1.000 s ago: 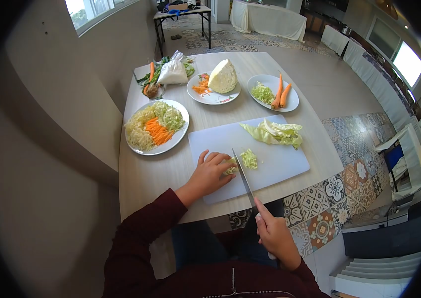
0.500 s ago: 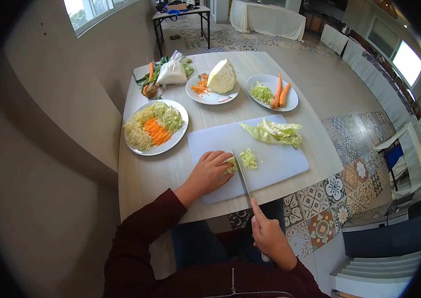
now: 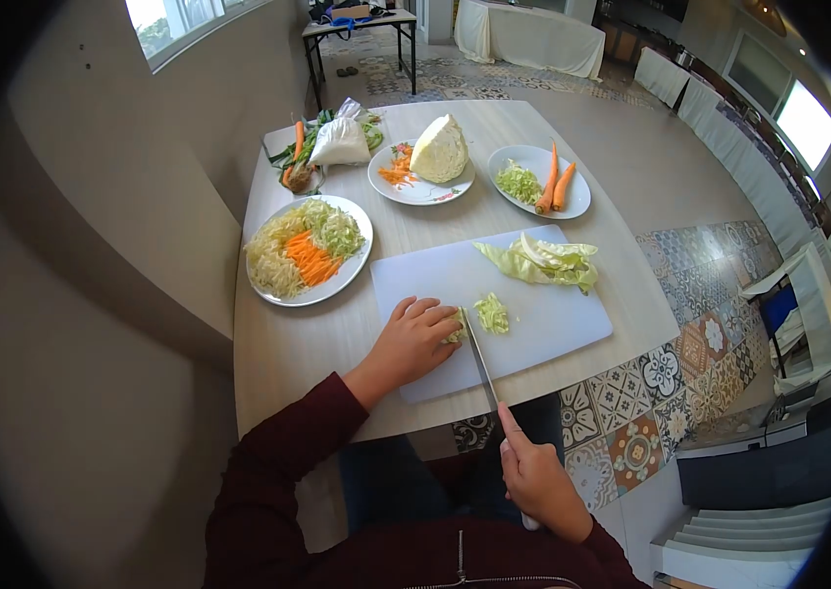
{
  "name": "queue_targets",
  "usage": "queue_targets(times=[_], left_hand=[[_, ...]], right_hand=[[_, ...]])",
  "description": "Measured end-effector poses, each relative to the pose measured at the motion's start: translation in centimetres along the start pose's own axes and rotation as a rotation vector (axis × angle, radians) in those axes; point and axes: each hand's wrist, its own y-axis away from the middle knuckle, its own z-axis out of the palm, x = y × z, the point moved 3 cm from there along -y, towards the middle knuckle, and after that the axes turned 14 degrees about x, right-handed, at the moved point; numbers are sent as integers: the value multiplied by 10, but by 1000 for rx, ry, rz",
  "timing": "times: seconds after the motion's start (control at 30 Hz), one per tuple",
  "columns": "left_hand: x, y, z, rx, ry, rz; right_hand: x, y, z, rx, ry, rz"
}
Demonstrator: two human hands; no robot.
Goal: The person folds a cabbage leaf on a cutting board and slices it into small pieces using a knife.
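My left hand (image 3: 417,336) is curled over a small piece of cabbage (image 3: 458,326), pressing it to the white cutting board (image 3: 558,329). Its fingers hide most of that piece. In my right hand (image 3: 539,479) is a kitchen knife (image 3: 482,365), the index finger stretched along its top. The blade points away from me and lies right beside the left fingertips, at the edge of the held piece. Just right of the blade sits a little heap of cut cabbage (image 3: 492,314). Loose cabbage leaves (image 3: 538,263) rest at the board's far right.
Left of the board stands a plate (image 3: 364,257) of shredded vegetables. Behind it are a plate (image 3: 425,198) with a cabbage wedge (image 3: 439,152) and another (image 3: 580,196) with carrots (image 3: 561,187). A bag of white stuff (image 3: 341,142) lies at the far left corner.
The knife and my right hand have drawn back slightly toward me. My left hand stays on the cabbage piece, almost unmoved.
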Motion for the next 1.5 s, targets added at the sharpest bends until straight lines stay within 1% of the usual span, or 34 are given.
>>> queue_targets(times=[0.17,0.27,0.37,0.47,0.67,0.77,0.97,1.17,1.37,1.5], left_hand=[[1,0,-1,-9,-6,-5],[0,0,0,-14,1,-2],[-1,0,0,-18,15,-3],[-1,1,0,-20,11,2],[0,1,-1,-12,-9,5],[0,2,-1,-5,-42,-4],[-2,3,0,3,-61,-17],[-4,4,4,15,-35,-13],[-8,4,3,46,23,-11],[-10,4,5,47,48,-24]], right_hand=[[-11,-7,6,43,111,-41],[-7,-18,15,29,159,-75],[-7,-32,25,42,204,-67],[-4,-48,32,76,214,-107],[-5,-63,34,46,209,-71],[-5,-55,31,63,229,-102],[-11,-22,11,-16,289,-57],[-2,-16,2,65,228,-70],[-4,-21,-2,175,234,-47],[-2,-22,-4,175,240,-50]])
